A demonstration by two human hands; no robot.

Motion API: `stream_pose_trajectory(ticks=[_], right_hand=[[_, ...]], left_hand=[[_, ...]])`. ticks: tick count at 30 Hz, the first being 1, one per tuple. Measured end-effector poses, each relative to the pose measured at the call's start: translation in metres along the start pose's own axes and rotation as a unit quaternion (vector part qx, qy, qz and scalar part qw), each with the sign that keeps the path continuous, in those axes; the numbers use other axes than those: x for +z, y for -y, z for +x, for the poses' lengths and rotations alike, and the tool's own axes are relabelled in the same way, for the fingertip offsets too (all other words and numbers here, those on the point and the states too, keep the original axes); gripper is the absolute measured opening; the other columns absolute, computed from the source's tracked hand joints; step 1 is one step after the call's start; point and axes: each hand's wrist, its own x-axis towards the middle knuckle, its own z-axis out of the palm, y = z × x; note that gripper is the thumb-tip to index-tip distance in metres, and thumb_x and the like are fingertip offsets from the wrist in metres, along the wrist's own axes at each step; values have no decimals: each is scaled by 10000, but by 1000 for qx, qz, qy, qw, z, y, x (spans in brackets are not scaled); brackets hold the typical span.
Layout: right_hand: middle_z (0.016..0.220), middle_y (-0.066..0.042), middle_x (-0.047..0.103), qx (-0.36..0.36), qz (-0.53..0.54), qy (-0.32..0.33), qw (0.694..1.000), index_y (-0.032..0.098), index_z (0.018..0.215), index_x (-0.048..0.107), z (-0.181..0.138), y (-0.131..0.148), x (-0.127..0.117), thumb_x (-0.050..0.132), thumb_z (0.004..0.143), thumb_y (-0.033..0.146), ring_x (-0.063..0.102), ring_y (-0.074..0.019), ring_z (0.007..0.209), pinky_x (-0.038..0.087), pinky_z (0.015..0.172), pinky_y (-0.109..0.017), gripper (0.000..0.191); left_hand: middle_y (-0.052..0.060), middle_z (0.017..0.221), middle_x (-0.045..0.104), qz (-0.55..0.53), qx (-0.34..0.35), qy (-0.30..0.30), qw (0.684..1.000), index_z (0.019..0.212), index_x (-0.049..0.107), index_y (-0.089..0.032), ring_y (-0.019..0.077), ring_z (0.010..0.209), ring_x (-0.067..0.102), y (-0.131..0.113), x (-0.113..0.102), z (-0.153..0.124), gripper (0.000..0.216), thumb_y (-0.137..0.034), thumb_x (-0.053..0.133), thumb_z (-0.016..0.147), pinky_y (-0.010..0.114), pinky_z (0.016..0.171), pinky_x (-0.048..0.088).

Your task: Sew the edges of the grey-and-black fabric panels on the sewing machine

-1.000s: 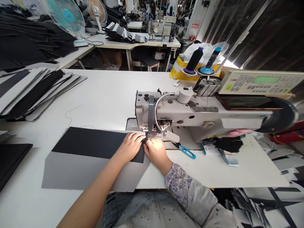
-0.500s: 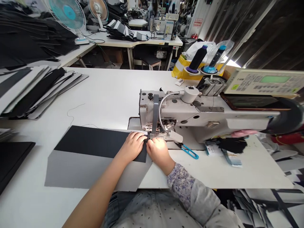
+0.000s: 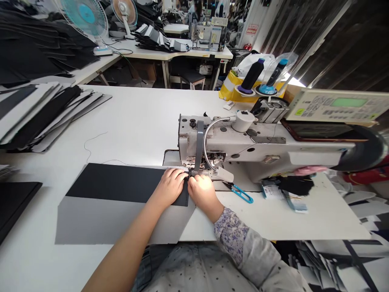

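A black panel (image 3: pixel 112 182) lies on a larger grey sheet (image 3: pixel 103 221), its right end beside the needle area of a sewing machine (image 3: pixel 212 140). My left hand (image 3: pixel 170 186) rests on that right end with its fingers laid out over the black material. My right hand (image 3: pixel 202 192) is closed at the panel's right edge, just in front of the presser foot. Its fingertips are tucked under, so what they pinch is hidden. Blue-handled thread snips (image 3: pixel 241 193) lie right of my right hand, apart from it.
Stacked grey, white and black pieces (image 3: pixel 51 117) lie on the left of the white table (image 3: pixel 139 121). A black piece (image 3: pixel 18 202) sits at the near left. Thread cones (image 3: pixel 251 77) and a control panel (image 3: pixel 343 103) stand behind the machine. Fans (image 3: pixel 86 16) stand farther back.
The left end of the black panel and grey sheet has swung slightly toward me. Both hands stay at nearly the same place by the presser foot.
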Motion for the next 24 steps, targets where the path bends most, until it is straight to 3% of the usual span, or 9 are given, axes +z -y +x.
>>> stream_pose_trajectory(ticks=[19,24], right_hand=[[686,-55,605,15,-8,-7,1000,187,741,608,3,-4,5,481,909,190,549,-187,683,309,612,-299,210],[713,-50,618,28,15,-12,999,180,758,592,2,-6,5,502,905,232,558,-183,690,346,658,-298,180]], left_hand=[[85,1196,623,-3,7,-4,1000,1173,607,-219,236,1171,533,1,2,6,325,-171,410,919,459,1066,383],[86,1350,542,-7,-10,37,999,1277,548,-224,248,1292,447,3,-5,-7,373,-306,440,930,476,1117,319]])
